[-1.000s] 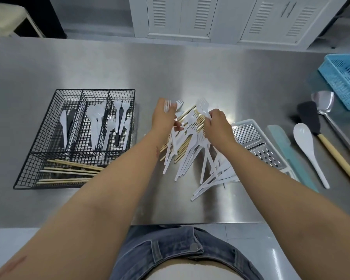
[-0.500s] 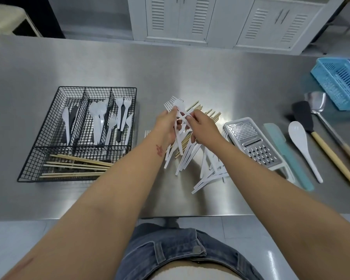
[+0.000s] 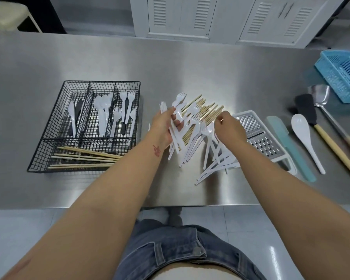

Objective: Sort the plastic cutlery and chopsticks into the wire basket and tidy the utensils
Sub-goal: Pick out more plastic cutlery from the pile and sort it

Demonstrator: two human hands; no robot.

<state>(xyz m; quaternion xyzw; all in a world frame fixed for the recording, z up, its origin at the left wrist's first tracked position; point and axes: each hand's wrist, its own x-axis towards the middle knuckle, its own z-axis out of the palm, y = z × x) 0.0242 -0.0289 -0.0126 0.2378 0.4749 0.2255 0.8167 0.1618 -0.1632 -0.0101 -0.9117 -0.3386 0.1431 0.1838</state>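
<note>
A black wire basket (image 3: 49, 126) stands on the steel table at the left. Its back compartments hold white plastic knives, spoons and forks (image 3: 127, 106); its front compartment holds wooden chopsticks (image 3: 85, 158). A loose pile of white plastic cutlery (image 3: 192, 142) and chopsticks (image 3: 206, 112) lies at the table's middle. My left hand (image 3: 164, 126) is shut on a bunch of white plastic forks (image 3: 178, 100) above the pile's left side. My right hand (image 3: 228, 126) is on the pile's right side, fingers pinched down at the cutlery; what it grips is hidden.
A white box grater (image 3: 261, 138) lies flat right of the pile. Beyond it lie a teal spatula (image 3: 287, 142), a white spoon (image 3: 303, 134), a black wooden-handled spatula (image 3: 311, 118) and a metal turner (image 3: 323, 100). A blue plastic basket (image 3: 343, 73) sits far right.
My hands have parted: the right moved away to the pile's right side, while the left keeps the bunch of forks and has shifted slightly left.
</note>
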